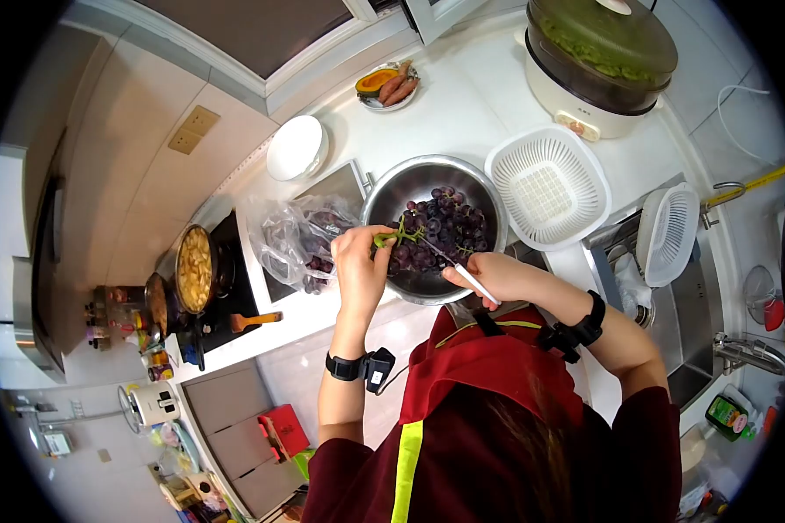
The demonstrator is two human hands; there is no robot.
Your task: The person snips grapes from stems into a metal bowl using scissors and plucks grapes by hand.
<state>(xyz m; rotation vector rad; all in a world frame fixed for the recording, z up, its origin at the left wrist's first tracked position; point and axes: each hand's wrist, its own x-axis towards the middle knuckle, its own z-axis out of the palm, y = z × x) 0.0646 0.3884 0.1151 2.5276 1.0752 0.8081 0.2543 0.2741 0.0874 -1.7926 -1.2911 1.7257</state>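
Observation:
Dark purple grapes (pixel 449 222) lie in a steel bowl (pixel 393 179) in front of me. Over the bowl's left part, my left hand (pixel 360 261) pinches a green grape stem (pixel 399 234). My right hand (pixel 497 281), at the bowl's lower right rim, is closed around the white handle of a small tool (pixel 473 283). Its thin metal end points at the stem and grapes; whether it is a knife or scissors I cannot tell. Left of the bowl, a clear plastic bag (pixel 283 235) holds more grapes.
A white basket (pixel 549 187) stands right of the bowl, with a sink (pixel 672 322) and another basket (pixel 669 235) beyond. Behind are a white bowl (pixel 296 148), a plate of pumpkin and sweet potatoes (pixel 388 85) and a steamer (pixel 597 65). Pans (pixel 196 268) sit on the left stove.

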